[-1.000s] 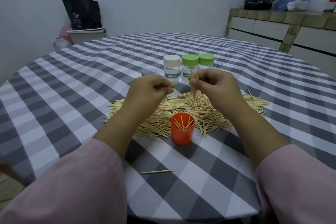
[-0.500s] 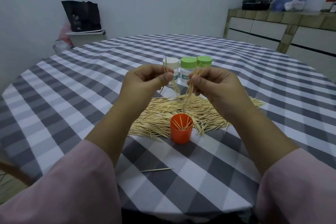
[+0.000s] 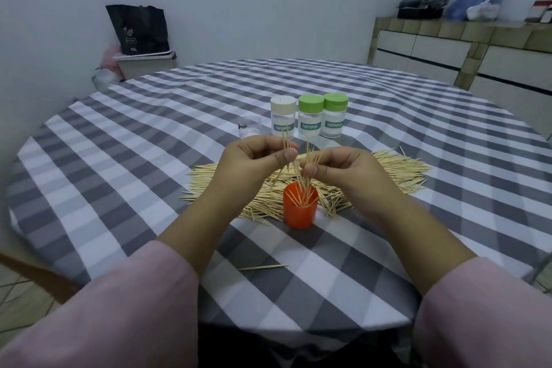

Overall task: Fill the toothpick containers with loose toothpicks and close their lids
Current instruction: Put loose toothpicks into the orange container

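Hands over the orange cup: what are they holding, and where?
Left hand and right hand each pinch a few toothpicks near mid-length, tips pointing into the orange cup.

You held both hands up close together: L hand (image 3: 255, 158) & R hand (image 3: 343, 169) each pinched tight w/ thumb & curled fingers, forearms angled inward.

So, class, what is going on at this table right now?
A person in pink sleeves is filling an orange cup with toothpicks. The left hand and right hand each pinch a small bunch just above the cup, some tips already reaching into it. A big pile of loose toothpicks lies on the checked tablecloth behind the cup, and one stray pick lies nearer the person. Three lidded jars labelled TOOTHPICK stand behind the pile, lids on.
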